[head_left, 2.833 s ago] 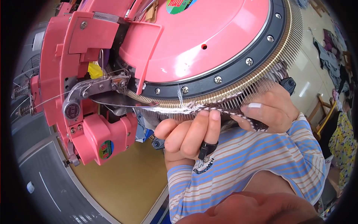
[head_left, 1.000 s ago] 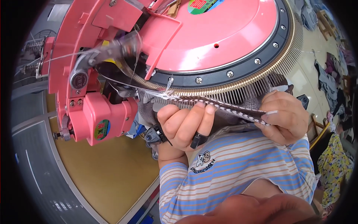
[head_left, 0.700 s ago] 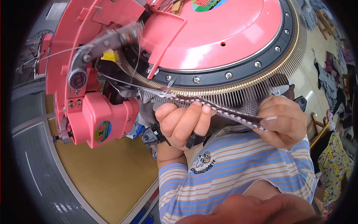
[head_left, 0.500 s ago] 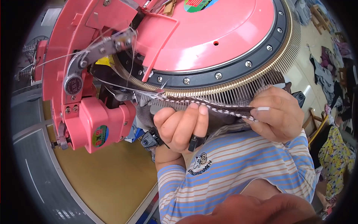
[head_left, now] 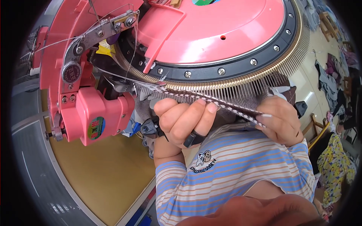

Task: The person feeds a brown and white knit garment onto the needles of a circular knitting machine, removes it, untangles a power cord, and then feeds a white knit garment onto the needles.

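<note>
A strip of dark brown knit fabric with white chain-like edging runs along the lower front of a pink dial linking machine. Its left end reaches the machine's ring of metal points. My left hand is closed with curled fingertips on the strip's middle, just below the points; a black band circles one finger. My right hand, slightly blurred, pinches the strip's right end and draws it out on a slant. Behind my hands, more dark fabric hangs below the points, partly hidden.
To the left, the pink sewing head and its metal thread arm stand close to the dial. Below them is a tan board with a grey metal frame. Clothes and wooden stools lie off to the right.
My right hand has shifted slightly left, and the strip now runs straighter and tauter. My left hand still grips its middle. The machine sits slightly higher in the picture at left.
</note>
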### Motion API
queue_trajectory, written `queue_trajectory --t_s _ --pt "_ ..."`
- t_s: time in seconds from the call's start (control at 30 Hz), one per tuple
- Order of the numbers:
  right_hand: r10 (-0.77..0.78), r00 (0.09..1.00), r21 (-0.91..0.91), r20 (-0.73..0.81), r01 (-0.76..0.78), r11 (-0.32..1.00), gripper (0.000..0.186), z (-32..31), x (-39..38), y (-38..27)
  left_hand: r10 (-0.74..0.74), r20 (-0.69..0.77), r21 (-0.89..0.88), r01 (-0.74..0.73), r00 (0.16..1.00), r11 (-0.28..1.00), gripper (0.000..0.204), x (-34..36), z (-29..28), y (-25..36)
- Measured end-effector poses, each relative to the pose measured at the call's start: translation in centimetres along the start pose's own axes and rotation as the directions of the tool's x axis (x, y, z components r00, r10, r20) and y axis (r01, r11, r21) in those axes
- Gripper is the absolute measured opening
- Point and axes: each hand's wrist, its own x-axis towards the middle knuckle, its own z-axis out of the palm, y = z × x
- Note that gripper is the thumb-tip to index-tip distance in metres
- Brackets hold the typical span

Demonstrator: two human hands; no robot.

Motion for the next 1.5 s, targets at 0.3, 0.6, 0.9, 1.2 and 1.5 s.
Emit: queue_trajectory --t_s 0.3,0.6,0.9,1.2,1.5 --pt "0.062 0.998 -0.004 -0.013 -0.062 0.998 0.039 -1.7 1.7 -1.3 0.046 -0.017 0.156 -0.043 0.999 0.987 0.024 0.1 0.5 0.3" --pt "0.099 0.995 -0.052 0.004 -0.098 0.994 0.037 -0.9 3.1 -0.7 0.044 -0.019 0.152 -0.04 0.999 0.988 0.024 0.4 0.2 0.3" --pt "-0.032 0.999 -0.246 0.017 0.035 0.969 0.023 1.0 1.4 1.1 0.024 -0.032 0.104 -0.021 0.999 0.994 0.026 0.7 0.4 0.3" --pt "0.123 0.989 0.148 0.084 -0.134 0.98 0.026 -1.3 1.4 -1.8 -0.027 -0.083 -0.064 0.021 0.996 0.998 0.025 -0.6 -0.2 -1.2" --pt "0.126 0.992 -0.025 0.006 -0.126 0.992 0.03 -0.1 3.4 -1.6 0.089 -0.061 0.135 -0.08 0.994 0.988 0.021 -0.5 -0.5 -1.2"
